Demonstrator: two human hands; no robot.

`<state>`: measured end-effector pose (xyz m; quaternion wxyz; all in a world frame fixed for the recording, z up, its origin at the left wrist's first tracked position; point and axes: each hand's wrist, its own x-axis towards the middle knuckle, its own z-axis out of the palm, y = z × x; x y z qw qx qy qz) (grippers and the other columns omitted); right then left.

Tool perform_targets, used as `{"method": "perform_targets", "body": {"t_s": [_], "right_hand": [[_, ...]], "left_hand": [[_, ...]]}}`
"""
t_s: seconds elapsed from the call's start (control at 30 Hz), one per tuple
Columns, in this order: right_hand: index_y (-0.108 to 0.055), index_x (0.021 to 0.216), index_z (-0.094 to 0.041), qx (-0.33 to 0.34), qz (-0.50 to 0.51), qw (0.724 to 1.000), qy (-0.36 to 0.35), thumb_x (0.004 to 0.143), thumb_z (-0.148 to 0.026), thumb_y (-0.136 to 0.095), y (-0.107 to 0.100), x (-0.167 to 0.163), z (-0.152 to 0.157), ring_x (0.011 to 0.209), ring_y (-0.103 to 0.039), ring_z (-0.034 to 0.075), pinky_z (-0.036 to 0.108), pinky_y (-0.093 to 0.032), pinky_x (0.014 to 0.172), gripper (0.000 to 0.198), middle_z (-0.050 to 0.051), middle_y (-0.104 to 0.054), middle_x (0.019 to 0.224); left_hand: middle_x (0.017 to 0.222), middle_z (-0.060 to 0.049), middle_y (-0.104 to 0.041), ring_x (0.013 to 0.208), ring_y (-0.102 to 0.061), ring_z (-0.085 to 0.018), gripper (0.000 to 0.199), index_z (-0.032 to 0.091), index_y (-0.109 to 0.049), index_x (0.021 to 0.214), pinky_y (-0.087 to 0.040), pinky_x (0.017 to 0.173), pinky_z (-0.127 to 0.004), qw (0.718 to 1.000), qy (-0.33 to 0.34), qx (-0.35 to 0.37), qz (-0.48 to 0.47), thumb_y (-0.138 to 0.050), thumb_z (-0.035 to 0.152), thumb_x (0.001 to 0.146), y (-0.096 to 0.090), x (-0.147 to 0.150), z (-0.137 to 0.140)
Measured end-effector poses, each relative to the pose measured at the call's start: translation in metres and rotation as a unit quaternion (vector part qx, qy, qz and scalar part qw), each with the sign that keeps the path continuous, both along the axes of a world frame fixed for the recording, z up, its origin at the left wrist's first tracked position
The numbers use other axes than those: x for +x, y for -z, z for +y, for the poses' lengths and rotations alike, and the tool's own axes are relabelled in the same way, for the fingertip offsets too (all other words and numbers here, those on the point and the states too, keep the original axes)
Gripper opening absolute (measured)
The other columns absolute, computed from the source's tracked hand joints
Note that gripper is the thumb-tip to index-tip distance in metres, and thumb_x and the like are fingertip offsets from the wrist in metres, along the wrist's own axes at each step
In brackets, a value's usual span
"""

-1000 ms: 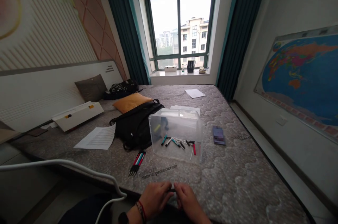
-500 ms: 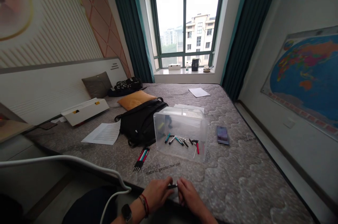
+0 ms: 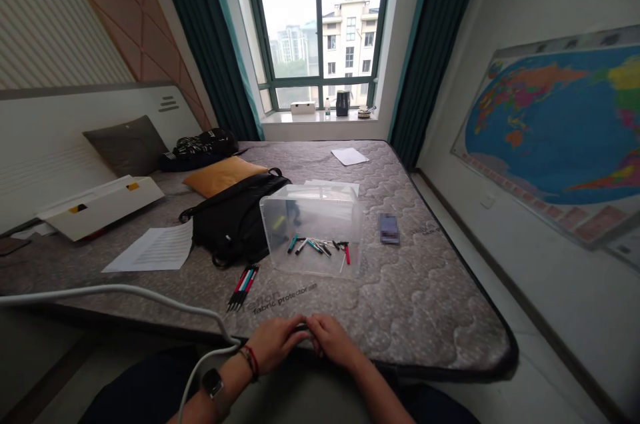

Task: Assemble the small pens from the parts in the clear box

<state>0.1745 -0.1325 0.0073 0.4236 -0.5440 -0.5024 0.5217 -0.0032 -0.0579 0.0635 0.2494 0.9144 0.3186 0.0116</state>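
At the mattress's front edge, my left hand [image 3: 277,343], with a watch and red bracelet on its wrist, meets my right hand [image 3: 332,340] fingertip to fingertip. Both are closed around a dark pen [image 3: 301,327], mostly covered by the fingers. Beyond them to the left lies a row of several pens [image 3: 243,288] in red, white, teal and black, tips toward me. A transparent plastic box [image 3: 273,251] stands farther out, with loose pen parts [image 3: 320,247] in teal, white, black and red inside it.
Left of the box lie a black backpack [image 3: 233,217], a printed sheet [image 3: 153,251], an orange cushion [image 3: 225,175] and a long white box [image 3: 103,207]. A small purple-grey pack [image 3: 389,229] rests to the right. A white cable [image 3: 150,292] crosses in front on the left.
My view has turned right and things shift left in it. My hands have drawn closer together, and the pen between them is more covered than before.
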Motion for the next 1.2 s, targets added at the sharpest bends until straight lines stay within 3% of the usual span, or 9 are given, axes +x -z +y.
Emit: {"method": "perform_targets", "body": {"t_s": [0.1, 0.23, 0.47, 0.6, 0.7, 0.77, 1.0, 1.1, 1.2], "right_hand": [[-0.05, 0.07, -0.02, 0.01, 0.009, 1.0, 0.02, 0.094, -0.067, -0.038, -0.001, 0.0, 0.001, 0.047, -0.049, 0.011, 0.021, -0.037, 0.048, 0.054, -0.004, -0.05, 0.056], [-0.045, 0.07, -0.021, 0.019, 0.01, 0.998, 0.064, 0.095, -0.063, -0.038, 0.001, 0.004, 0.004, 0.047, -0.049, 0.011, 0.022, -0.037, 0.049, 0.049, -0.004, -0.048, 0.054], [-0.047, 0.059, -0.019, 0.06, -0.087, 0.993, 0.05, 0.083, -0.044, -0.064, 0.001, 0.014, 0.004, 0.056, -0.042, 0.01, 0.023, -0.032, 0.055, 0.039, -0.004, -0.046, 0.055], [-0.051, 0.067, -0.019, 0.028, 0.084, 0.99, 0.11, 0.083, -0.053, -0.06, -0.009, 0.02, 0.006, 0.053, -0.045, 0.011, 0.023, -0.035, 0.052, 0.039, -0.003, -0.051, 0.06], [-0.05, 0.085, -0.021, 0.03, 0.238, 0.933, 0.267, 0.088, -0.06, -0.049, -0.017, 0.032, 0.011, 0.057, -0.051, 0.011, 0.021, -0.038, 0.05, 0.039, 0.001, -0.059, 0.078], [-0.047, 0.086, -0.022, 0.027, 0.255, 0.919, 0.298, 0.086, -0.06, -0.052, -0.017, 0.038, 0.013, 0.055, -0.051, 0.01, 0.02, -0.037, 0.047, 0.038, 0.0, -0.058, 0.078], [-0.05, 0.073, -0.019, -0.039, 0.123, 0.986, 0.107, 0.083, -0.067, -0.055, 0.001, 0.015, 0.013, 0.044, -0.046, 0.008, 0.019, -0.035, 0.043, 0.049, -0.005, -0.051, 0.055], [-0.056, 0.074, -0.017, -0.037, 0.105, 0.994, 0.015, 0.086, -0.07, -0.051, 0.001, 0.005, 0.01, 0.046, -0.047, 0.009, 0.02, -0.037, 0.045, 0.054, -0.004, -0.052, 0.056], [-0.06, 0.072, -0.016, -0.027, 0.09, 0.996, 0.007, 0.087, -0.07, -0.051, 0.002, 0.002, 0.009, 0.046, -0.046, 0.009, 0.02, -0.035, 0.045, 0.057, -0.004, -0.05, 0.052]], "left_hand": [[0.081, -0.003, -0.071, 0.076, -0.067, -0.022, 0.035, 0.023, -0.056, 0.119, -0.041, 0.065, -0.027, 1.0, -0.003, -0.001, 0.01, -0.045, 0.047, 0.096, -0.003, 0.0, 0.004], [0.08, -0.003, -0.069, 0.074, -0.064, -0.018, 0.037, 0.022, -0.06, 0.093, -0.041, 0.067, -0.026, 1.0, 0.006, -0.013, -0.014, -0.031, 0.045, 0.101, -0.008, -0.005, 0.008], [0.065, 0.0, -0.058, 0.064, -0.055, -0.016, 0.051, 0.019, -0.064, 0.089, -0.039, 0.061, -0.026, 0.967, -0.162, -0.138, -0.142, -0.031, 0.058, 0.097, -0.002, -0.016, 0.013], [0.053, 0.005, -0.045, 0.05, -0.042, -0.013, 0.062, 0.016, -0.063, 0.092, -0.032, 0.051, -0.024, 0.908, -0.248, -0.258, -0.218, -0.037, 0.072, 0.088, 0.015, -0.021, 0.006], [0.051, 0.006, -0.044, 0.047, -0.039, -0.011, 0.066, 0.014, -0.064, 0.093, -0.028, 0.048, -0.023, 0.886, -0.27, -0.302, -0.226, -0.04, 0.076, 0.085, 0.029, -0.026, 0.002], [0.053, 0.005, -0.046, 0.049, -0.041, -0.011, 0.065, 0.014, -0.064, 0.095, -0.029, 0.048, -0.023, 0.887, -0.268, -0.304, -0.22, -0.042, 0.074, 0.085, 0.034, -0.028, 0.001], [0.065, 0.004, -0.058, 0.062, -0.055, -0.015, 0.044, 0.019, -0.052, 0.104, -0.043, 0.063, -0.026, 0.914, -0.241, -0.228, -0.235, -0.052, 0.06, 0.088, 0.026, -0.008, 0.001], [0.071, 0.0, -0.065, 0.067, -0.059, -0.016, 0.036, 0.019, -0.056, 0.093, -0.044, 0.066, -0.027, 0.943, -0.175, -0.202, -0.197, -0.049, 0.054, 0.092, 0.015, 0.005, -0.005], [0.075, -0.002, -0.068, 0.069, -0.061, -0.016, 0.037, 0.019, -0.063, 0.09, -0.044, 0.065, -0.026, 0.96, -0.13, -0.189, -0.161, -0.048, 0.052, 0.093, 0.009, 0.013, -0.01]]}}
